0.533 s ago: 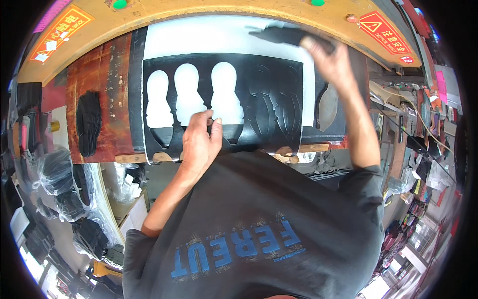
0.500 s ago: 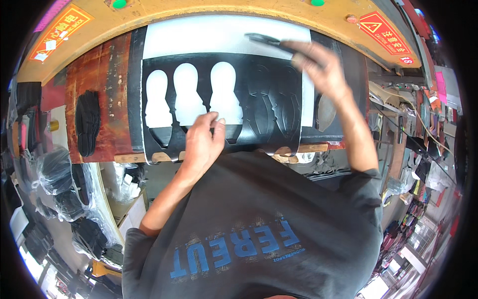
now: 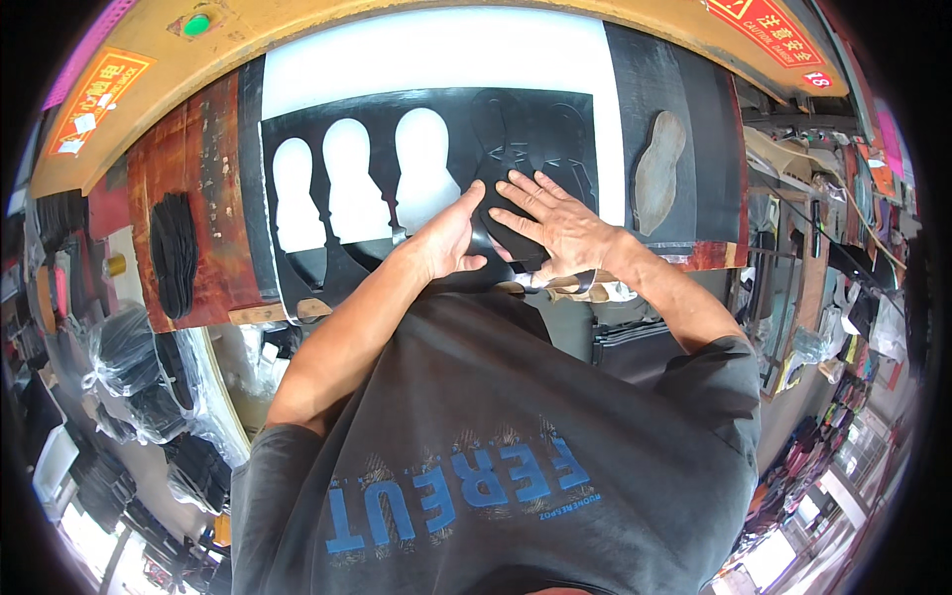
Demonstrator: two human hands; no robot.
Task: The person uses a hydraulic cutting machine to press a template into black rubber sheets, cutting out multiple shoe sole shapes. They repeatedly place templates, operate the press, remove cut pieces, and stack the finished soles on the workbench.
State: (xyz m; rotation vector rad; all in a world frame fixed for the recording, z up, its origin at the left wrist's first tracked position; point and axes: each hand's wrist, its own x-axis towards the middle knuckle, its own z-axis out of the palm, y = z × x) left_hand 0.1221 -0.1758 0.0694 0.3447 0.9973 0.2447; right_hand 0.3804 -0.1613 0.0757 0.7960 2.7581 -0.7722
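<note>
A black rubber sheet [image 3: 347, 258] lies on a white cutting board [image 3: 426, 59]. Three sole-shaped holes are cut out of its left part. My left hand [image 3: 446, 238] and my right hand [image 3: 550, 223] both press flat on a sole-shaped cutting die [image 3: 501, 188] set on the uncut part of the sheet, right of the holes. The fingers of both hands are spread over the die and hold nothing else. More uncut black sheet [image 3: 565, 129] shows behind my right hand.
A stack of black cut soles [image 3: 177, 253] lies on the worn red-brown press table at left. A single brown sole piece [image 3: 659, 174] rests on a dark mat at right. Bags of black parts [image 3: 129, 357] sit lower left. The yellow press frame [image 3: 297, 20] arches above.
My right hand came down from the upper right, where it held a dark piece, onto the sheet. My left hand shifted right to meet it on the die.
</note>
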